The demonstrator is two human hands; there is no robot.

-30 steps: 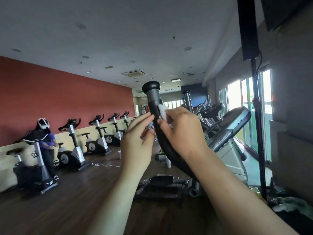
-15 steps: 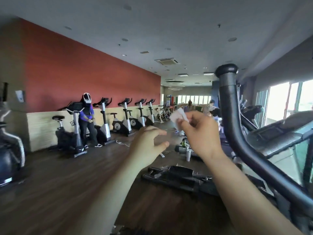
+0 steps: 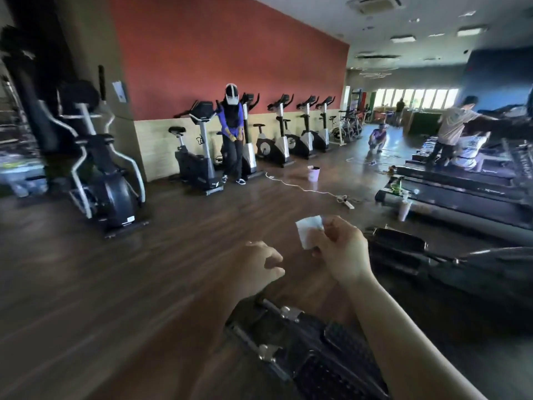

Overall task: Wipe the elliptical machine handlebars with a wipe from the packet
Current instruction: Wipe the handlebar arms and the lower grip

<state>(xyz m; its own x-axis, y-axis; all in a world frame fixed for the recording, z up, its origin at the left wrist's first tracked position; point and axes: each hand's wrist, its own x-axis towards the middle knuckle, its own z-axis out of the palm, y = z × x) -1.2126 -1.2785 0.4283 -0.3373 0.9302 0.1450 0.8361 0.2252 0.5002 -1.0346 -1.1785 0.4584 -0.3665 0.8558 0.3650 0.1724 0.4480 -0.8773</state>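
Wipe (image 3: 310,233) is being pinched between the fingers (image 3: 331,228) of the right hand (image 3: 341,255); left hand (image 3: 259,264), just beside, is being held loosely curled, gripping nothing.

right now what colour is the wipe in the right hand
White, a small folded wipe pinched in the right hand; the head view shows it.

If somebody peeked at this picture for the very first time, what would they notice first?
Probably the white wipe pinched in the right hand in the middle, with the empty left hand beside it. Next, the big red wall behind, with a row of exercise bikes along it.
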